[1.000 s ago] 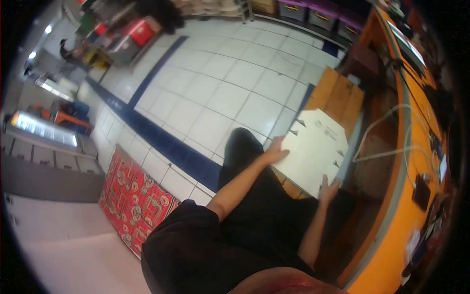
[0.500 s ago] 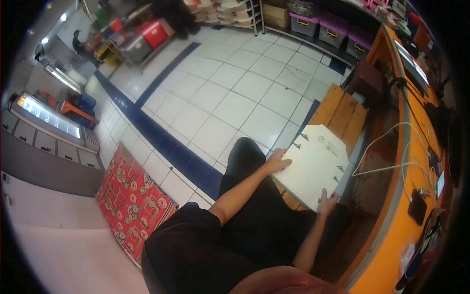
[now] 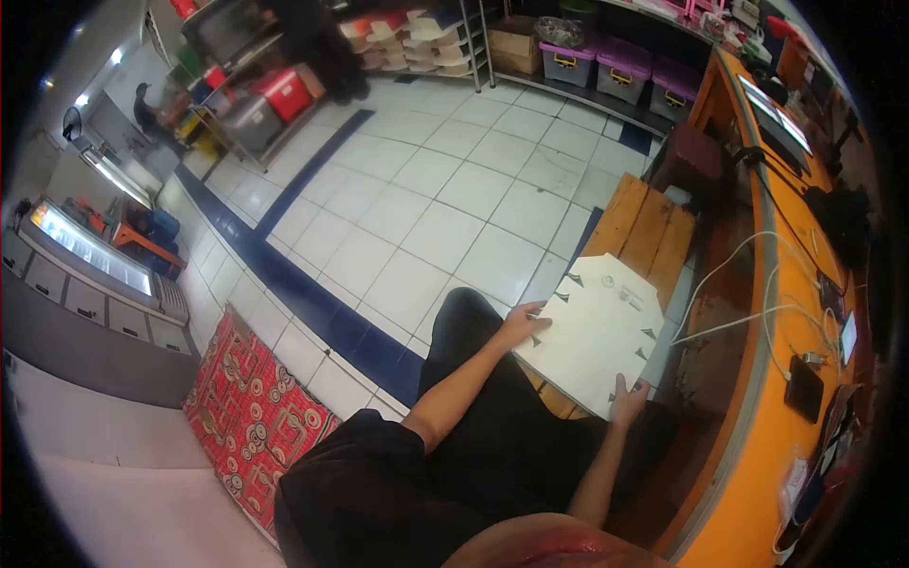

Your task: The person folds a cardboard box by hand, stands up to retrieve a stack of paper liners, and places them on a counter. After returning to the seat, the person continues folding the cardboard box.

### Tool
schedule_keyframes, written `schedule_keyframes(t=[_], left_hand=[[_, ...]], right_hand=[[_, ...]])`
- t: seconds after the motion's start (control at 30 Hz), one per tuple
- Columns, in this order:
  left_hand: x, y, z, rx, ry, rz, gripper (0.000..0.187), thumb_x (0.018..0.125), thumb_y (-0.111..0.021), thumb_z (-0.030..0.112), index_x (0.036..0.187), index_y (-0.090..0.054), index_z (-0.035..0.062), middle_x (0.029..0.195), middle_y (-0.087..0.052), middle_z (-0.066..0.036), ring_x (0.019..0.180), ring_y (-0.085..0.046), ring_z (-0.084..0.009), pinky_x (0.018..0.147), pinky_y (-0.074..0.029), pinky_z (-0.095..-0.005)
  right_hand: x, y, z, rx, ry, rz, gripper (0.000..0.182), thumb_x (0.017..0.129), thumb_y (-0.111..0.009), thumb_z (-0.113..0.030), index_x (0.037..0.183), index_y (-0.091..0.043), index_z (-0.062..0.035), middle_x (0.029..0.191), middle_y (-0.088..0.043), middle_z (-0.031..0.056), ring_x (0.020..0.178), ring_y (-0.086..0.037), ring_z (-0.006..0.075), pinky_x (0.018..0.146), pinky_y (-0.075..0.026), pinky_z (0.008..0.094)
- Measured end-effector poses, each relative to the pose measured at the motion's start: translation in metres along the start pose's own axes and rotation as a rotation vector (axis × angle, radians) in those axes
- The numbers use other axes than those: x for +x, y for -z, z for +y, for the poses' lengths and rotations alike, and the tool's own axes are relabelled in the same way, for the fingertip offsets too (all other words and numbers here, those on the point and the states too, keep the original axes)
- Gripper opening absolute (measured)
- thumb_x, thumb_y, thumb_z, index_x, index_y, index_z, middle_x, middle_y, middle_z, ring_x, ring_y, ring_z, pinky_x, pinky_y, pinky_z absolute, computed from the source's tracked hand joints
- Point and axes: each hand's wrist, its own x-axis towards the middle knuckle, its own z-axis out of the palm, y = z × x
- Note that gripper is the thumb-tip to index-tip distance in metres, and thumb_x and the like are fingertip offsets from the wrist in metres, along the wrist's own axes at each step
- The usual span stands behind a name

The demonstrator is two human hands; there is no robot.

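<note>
Seated person, dark clothing; one knee (image 3: 466, 327) juts forward beside a slatted wooden bench (image 3: 636, 225). White cardboard sheet (image 3: 592, 331), clipped at the far corners, lies flat-side up over the near part of the bench, in front of the person. Whether it rests fully on the slats or is held slightly above them cannot be told. Small dark printed marks along both side edges; a faint emblem with lettering near the far end.

Hands apart, one to each side of the sheet. Left hand (image 3: 524, 327) closed on the left edge, thumb over the upper face, fingers partly hidden. Right hand (image 3: 629, 401) closed on the near right corner, thumb pointing up along the face, other fingers at the outer edge.

To the person's right: orange counter (image 3: 727, 502), a white cable (image 3: 724, 328) looping off its edge, a dark phone-like device (image 3: 805, 388) on top. Past the bench's far end, a dark maroon block (image 3: 686, 156). Left side: red patterned panel (image 3: 258, 421) near the person's sleeve; pale floor tiles (image 3: 440, 213) crossed by a blue tile strip (image 3: 312, 298). Far back: purple-lidded bins (image 3: 622, 78) on a low shelf; another person (image 3: 145, 112), small, in a cap.
</note>
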Motion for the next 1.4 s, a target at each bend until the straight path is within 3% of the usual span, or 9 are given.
schedule_keyframes(t=[0.27,0.33,0.43,1.2,1.4], left_hand=[[-0.005,-0.005,0.012,-0.111,0.077,-0.087,0.058,0.083,-0.076,0.011,0.135,-0.057,-0.005,0.11,-0.071,-0.016,0.093,-0.069,-0.0194,0.083,-0.056,-0.0321],[0.001,-0.005,-0.001,-0.069,0.01,-0.087,0.065,0.08,-0.082,0.018,0.136,-0.057,-0.003,0.11,-0.069,-0.013,0.092,-0.066,-0.018,0.081,-0.054,-0.0322],[0.001,-0.005,0.002,-0.086,0.043,-0.092,0.064,0.08,-0.082,0.018,0.135,-0.057,-0.0035,0.11,-0.069,-0.013,0.092,-0.066,-0.018,0.081,-0.054,-0.0321],[0.009,-0.006,-0.015,0.032,0.016,-0.063,0.059,0.082,-0.077,0.021,0.134,-0.059,-0.0011,0.11,-0.069,-0.01,0.092,-0.063,-0.0168,0.084,-0.051,-0.0315],[0.007,-0.006,-0.011,0.065,-0.022,-0.038,0.057,0.082,-0.076,0.02,0.132,-0.06,-0.0005,0.102,-0.07,-0.014,0.088,-0.068,-0.0206,0.079,-0.055,-0.0329]], right_hand=[[0.0,0.002,0.0,0.057,0.037,0.025,0.047,0.079,-0.083,-0.02,0.111,-0.056,0.002,0.101,-0.067,0.0171,0.091,-0.066,0.0274,0.084,-0.052,0.0388],[0.008,-0.002,0.015,0.142,0.064,-0.017,0.047,0.078,-0.083,-0.019,0.11,-0.056,0.0018,0.099,-0.067,0.0157,0.09,-0.065,0.0255,0.083,-0.052,0.0384],[0.001,0.0,0.0,0.069,0.043,0.036,0.047,0.078,-0.084,-0.019,0.109,-0.055,0.0018,0.098,-0.066,0.015,0.09,-0.064,0.025,0.082,-0.052,0.0381],[0.008,-0.003,0.011,0.111,0.044,0.0,0.045,0.077,-0.084,-0.015,0.107,-0.056,0.0025,0.102,-0.063,0.0168,0.094,-0.063,0.0269,0.084,-0.051,0.0401],[0.009,-0.003,0.014,0.123,0.057,-0.009,0.044,0.076,-0.084,-0.016,0.106,-0.057,0.0026,0.104,-0.063,0.0181,0.095,-0.063,0.029,0.086,-0.051,0.0408]])
